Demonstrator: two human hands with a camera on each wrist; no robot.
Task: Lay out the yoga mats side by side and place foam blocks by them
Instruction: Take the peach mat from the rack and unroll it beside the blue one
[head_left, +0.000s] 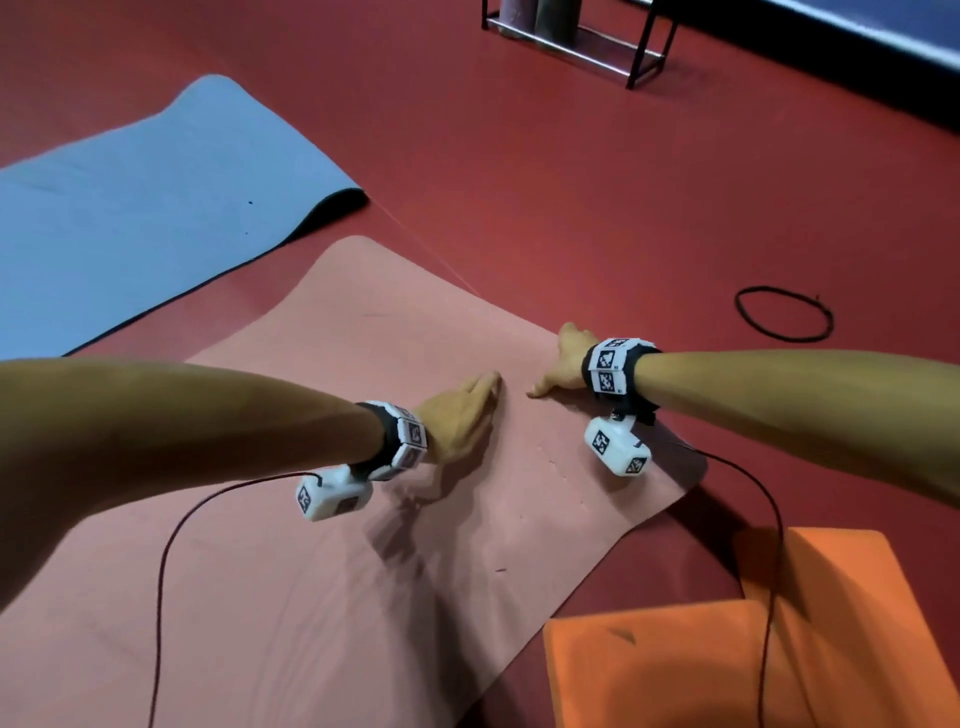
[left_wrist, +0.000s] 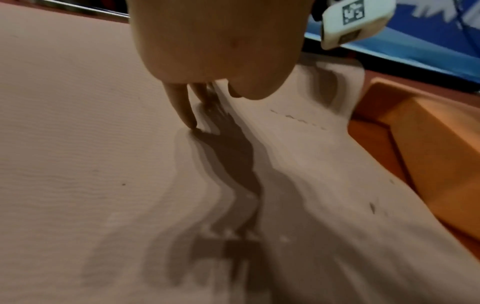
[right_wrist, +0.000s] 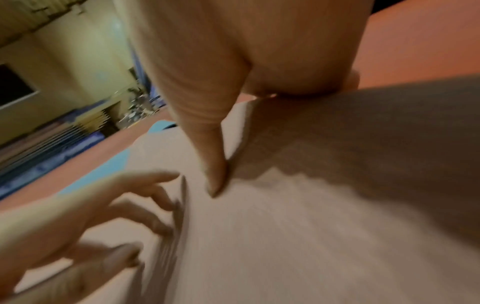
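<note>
Both hands, left hand (head_left: 460, 415) and right hand (head_left: 563, 364), lay flat, fingers straight, smoothing the pink mat (head_left: 322, 571) beside the blue mat (head_left: 156, 208); next likely the orange foam blocks (head_left: 727, 649).

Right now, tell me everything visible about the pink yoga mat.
The pink yoga mat is thin, pale salmon, with a finely ribbed, rubbery-looking surface. It lies unrolled on the red floor, slightly rippled, beside the blue mat but not touching it. Both hands press it with straight fingers near its far end: left hand, right hand. Two orange foam blocks sit at its right edge.
</note>
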